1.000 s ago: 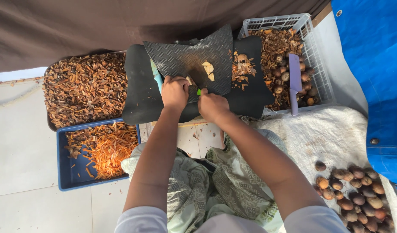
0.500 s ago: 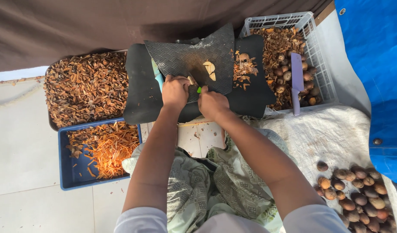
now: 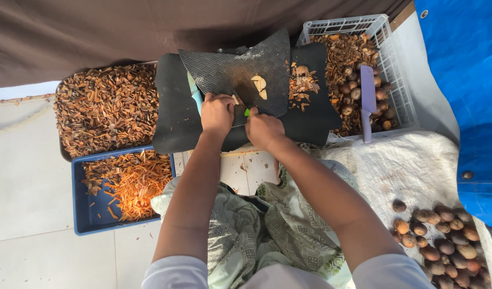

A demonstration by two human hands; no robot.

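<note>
Black ridged rubber mat [image 3: 224, 64] under both hands — left hand [image 3: 216, 113] pinching a small pale nut piece [image 3: 236, 99], right hand [image 3: 263, 128] clenched on a green-handled knife [image 3: 246, 112] — with few slices cut and, seemingly, many brown round nuts [image 3: 444, 241] left behind the right elbow.

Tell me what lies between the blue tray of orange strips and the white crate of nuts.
In the head view, between the blue tray and the white crate lie the black rubber mats, with both hands, left hand and right hand, working there.
</note>
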